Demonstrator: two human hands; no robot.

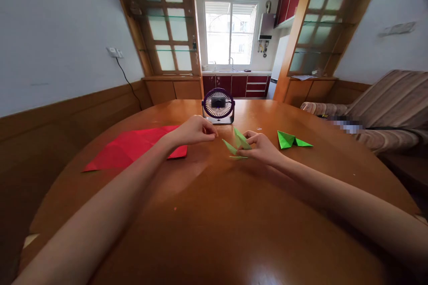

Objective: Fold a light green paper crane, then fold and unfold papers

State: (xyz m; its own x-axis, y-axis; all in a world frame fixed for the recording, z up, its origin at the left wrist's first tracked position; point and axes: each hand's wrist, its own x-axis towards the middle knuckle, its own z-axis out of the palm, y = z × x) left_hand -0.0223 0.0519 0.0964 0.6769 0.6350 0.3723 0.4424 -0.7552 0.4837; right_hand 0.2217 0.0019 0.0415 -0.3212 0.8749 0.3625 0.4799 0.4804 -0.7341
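Both of our forearms reach in from the near edge across the table (214, 213), the closest things we see. Going from the left: red paper (133, 147) lies creased and flat, well left of centre, its right corner just under the wrist of our left hand (195, 130). That hand is curled, fingertips pinched together, and we cannot tell whether anything is between them; it hovers just left of the fold (238, 144).

The fold — pale green paper with pointed flaps — sits at the table's middle, gripped by our right hand (262, 147), thumb and fingers closed on its right side. Its long axis runs roughly from lower left to upper right, one tip pointing toward the left hand, so the free end lies to that side, near those pinched fingers. The right hand is the one on it; the left is a short way off, apart.

Behind, between the hands, a fan (218, 106) stands upright, facing us. Farther right, a green piece (292, 140) lies alone — brighter, already folded. We read no writing or brand anywhere.
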